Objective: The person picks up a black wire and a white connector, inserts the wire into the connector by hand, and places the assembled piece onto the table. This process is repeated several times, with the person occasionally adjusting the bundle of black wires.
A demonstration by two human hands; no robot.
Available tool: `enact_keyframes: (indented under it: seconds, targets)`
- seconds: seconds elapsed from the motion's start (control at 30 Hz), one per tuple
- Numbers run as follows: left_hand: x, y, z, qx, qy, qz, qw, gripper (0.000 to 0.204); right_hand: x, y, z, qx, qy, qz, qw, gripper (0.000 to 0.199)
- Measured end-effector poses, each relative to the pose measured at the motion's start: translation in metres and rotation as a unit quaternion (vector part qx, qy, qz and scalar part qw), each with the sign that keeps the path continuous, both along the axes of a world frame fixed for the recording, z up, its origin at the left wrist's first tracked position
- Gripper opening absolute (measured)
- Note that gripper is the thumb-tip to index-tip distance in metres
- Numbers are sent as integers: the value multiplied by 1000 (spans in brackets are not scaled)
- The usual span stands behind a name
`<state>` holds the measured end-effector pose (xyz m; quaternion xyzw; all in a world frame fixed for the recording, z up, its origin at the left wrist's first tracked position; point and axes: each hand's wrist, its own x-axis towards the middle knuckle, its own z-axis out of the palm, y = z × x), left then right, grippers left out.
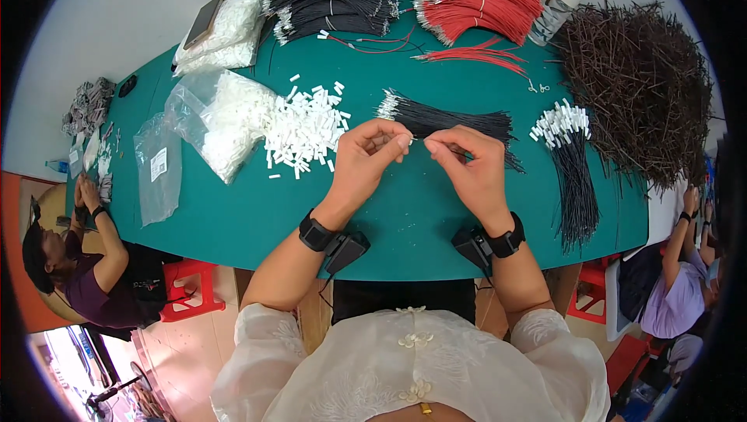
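Left hand [372, 148] pinches a white connector housing [411, 141], right hand [469, 164] apparently a thin black wire [421, 140]: likely light and flexible, best gripped near its tip.

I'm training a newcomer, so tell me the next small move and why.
Perhaps bring the right hand gently toward the left hand: a small pale piece seems to show between them, and the black wires at right already bear white ends.

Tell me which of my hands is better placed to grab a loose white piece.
Probably your left hand: it's beside the white pieces, while your right hand is farther off, near the black wires. Both hands look pinched shut, so the left may need freeing first.
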<state>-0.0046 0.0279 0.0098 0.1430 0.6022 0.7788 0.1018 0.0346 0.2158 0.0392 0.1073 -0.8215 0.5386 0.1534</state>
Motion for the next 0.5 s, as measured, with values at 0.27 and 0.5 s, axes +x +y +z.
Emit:
enact_keyframes:
  seconds: [0.27,0.5]
  targets:
    - [0,1,0,-4,-8,1,1000,11,-2,2,-8,-69,-29,17,997,7]
    - [-2,1,-4,6,-6,-3,1000,10,-2,3,-8,-129,-103,26,986,8]
